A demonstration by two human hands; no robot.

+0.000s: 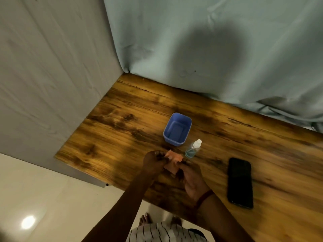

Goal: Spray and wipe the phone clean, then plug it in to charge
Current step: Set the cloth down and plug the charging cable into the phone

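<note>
A black phone lies flat, screen up, on the wooden table, to the right of my hands. A small clear spray bottle with bluish liquid and a white cap stands between the phone and a blue tub. My left hand and my right hand both pinch a small orange cloth between them, just above the table and left of the bottle. No charging cable shows.
A blue rectangular plastic tub stands behind the bottle. Pale green fabric hangs along the table's back edge and a grey draped wall closes the left side. Glossy white floor lies below the table's near edge.
</note>
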